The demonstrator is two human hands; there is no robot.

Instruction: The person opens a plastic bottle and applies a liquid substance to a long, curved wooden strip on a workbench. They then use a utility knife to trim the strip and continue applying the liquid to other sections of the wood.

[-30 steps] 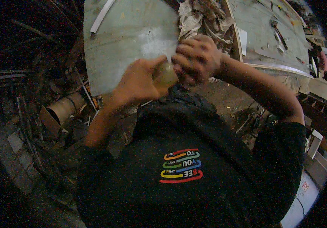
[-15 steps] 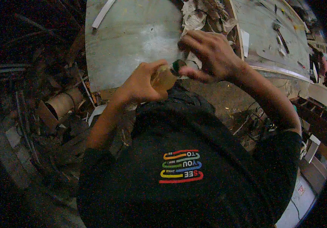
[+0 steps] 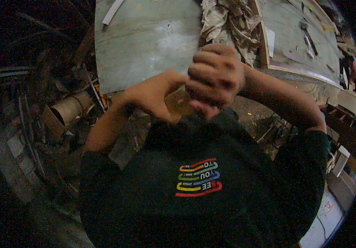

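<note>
In front of my chest, my left hand (image 3: 151, 93) is wrapped round a yellowish, see-through bottle (image 3: 177, 103). My right hand (image 3: 215, 76) is closed in a fist over the bottle's cap end, knuckles up and thumb tucked below. The fingers of my right hand hide the cap, which showed dark green half a second ago. Much of the bottle is covered by both hands, and its outline is blurred.
Beyond my hands lies a pale grey-green board (image 3: 145, 41) with a white strip (image 3: 112, 11) on it. Crumpled brownish sheets (image 3: 244, 33) fill the gap beside a wood-edged panel (image 3: 285, 37), where a dark-handled tool (image 3: 309, 41) lies. A cardboard tube (image 3: 72, 109) sits among clutter at left.
My right hand has come down and left, from reaching beside the green cap with fingers extended to closing over it. The bottle and my left hand stay nearly in place.
</note>
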